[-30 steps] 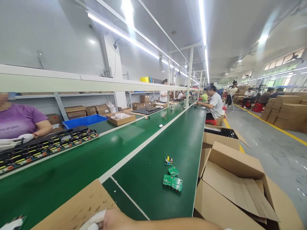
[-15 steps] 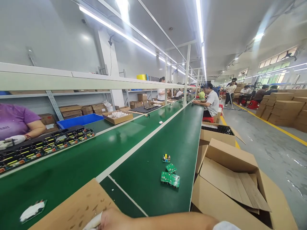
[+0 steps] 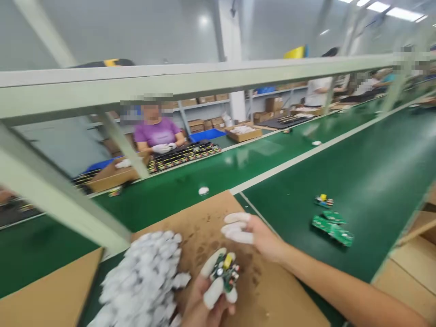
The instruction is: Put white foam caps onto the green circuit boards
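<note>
While the left hand [image 3: 211, 295] grips a circuit board [image 3: 225, 272], right hand [image 3: 256, 234] fingers parted, blurred print [image 3: 165, 137], perhaps lettering, on purple shirt [image 3: 146, 133]

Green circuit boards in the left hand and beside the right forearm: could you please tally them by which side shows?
Component side showing: 2 (the green circuit board in the left hand, the loose yellow-topped board on the dark green surface)
Flat side showing: 3 (the flat green boards beside it)
Total: 5

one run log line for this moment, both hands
left hand: holds board | right hand: open, over cardboard | white pile: beside left hand
</note>
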`<state>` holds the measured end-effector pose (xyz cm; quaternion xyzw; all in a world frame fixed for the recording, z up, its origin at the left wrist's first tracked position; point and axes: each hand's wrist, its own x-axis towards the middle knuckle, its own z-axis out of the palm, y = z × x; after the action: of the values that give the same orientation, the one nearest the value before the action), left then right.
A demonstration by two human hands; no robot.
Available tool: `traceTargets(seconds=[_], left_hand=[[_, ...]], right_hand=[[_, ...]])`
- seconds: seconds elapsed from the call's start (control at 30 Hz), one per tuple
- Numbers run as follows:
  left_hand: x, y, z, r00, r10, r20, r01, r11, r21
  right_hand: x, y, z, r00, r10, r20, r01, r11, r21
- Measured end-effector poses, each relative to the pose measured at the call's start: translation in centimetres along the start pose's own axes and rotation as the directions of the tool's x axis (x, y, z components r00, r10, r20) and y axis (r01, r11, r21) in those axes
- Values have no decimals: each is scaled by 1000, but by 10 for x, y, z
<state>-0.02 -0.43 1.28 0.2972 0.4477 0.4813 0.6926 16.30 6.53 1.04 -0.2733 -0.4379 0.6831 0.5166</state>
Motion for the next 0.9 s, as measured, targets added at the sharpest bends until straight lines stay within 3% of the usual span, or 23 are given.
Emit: traceTargets(seconds=[0.07,0.13,0.2,0.5,0.7,0.8,0.9], left_hand=[[1,-2,-2,990,3,141,6,998,-68],[1,-3,-1,970,24,240,0,995,-97],[0,-3,0,954,42,298,-7,993,-120],[-3,-8,2,944,25,328,33,985,-170],[-6,-1,11,928,43,369,14,988,-151],[-5,-4,9,935,47,351,-7,993,-114],[-3,-10,4,926,26,376,-5,998,-57]], right_hand=[[-9,-3,0,994,6,110,-4,1000,-23],[-19,-5,1,963,-90,252,148,964,-222],[-27,-5,2,927,-152,344,266,911,-314],[-35,2,2,892,-100,440,317,833,-454],[-37,5,6,928,-60,367,187,928,-321],[-38,1,6,892,-17,451,134,964,-230],[-38,-5,4,846,72,528,81,962,-262]])
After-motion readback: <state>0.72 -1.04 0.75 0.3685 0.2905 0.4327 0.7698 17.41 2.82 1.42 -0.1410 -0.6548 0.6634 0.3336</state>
